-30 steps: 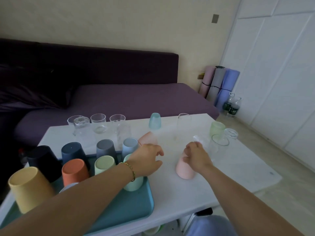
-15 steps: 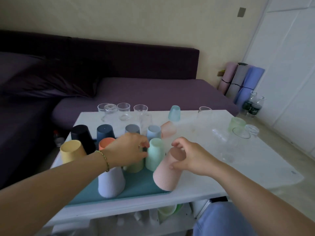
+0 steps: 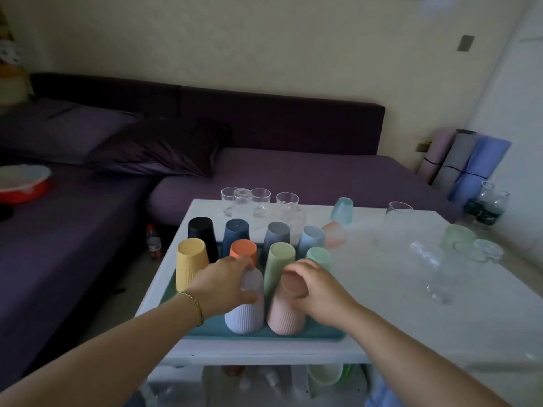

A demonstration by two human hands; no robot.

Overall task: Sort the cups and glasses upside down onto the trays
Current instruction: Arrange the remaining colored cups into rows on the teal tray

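Head view: I see my left hand (image 3: 226, 286) with its fingers curled over the upturned base of a lavender ribbed plastic cup (image 3: 244, 314), gripping it. My right hand (image 3: 318, 287) is curled round the upper part of a pale pink ribbed plastic cup (image 3: 285, 315) and holds it. Both cups stand upside down, just beside each other, at the near edge of the teal rectangular tray (image 3: 264, 333), which lies on the left part of the white table (image 3: 382, 289). Behind them the tray carries more inverted cups: yellow (image 3: 191, 264), orange (image 3: 244, 251), light green (image 3: 280, 259) and mint (image 3: 318, 257) in the middle row; black (image 3: 201, 230), dark blue (image 3: 236, 232), grey (image 3: 277, 235) and light blue (image 3: 313, 237) in the far row. Off the tray, a salmon cup (image 3: 335, 233) and a turquoise cup (image 3: 342, 210) rest on the table. Clear drinking glasses (image 3: 260, 201) stand along the far table edge, and further glassware, blurred, is on the right side. A purple sofa (image 3: 293, 171) lies beyond the table.
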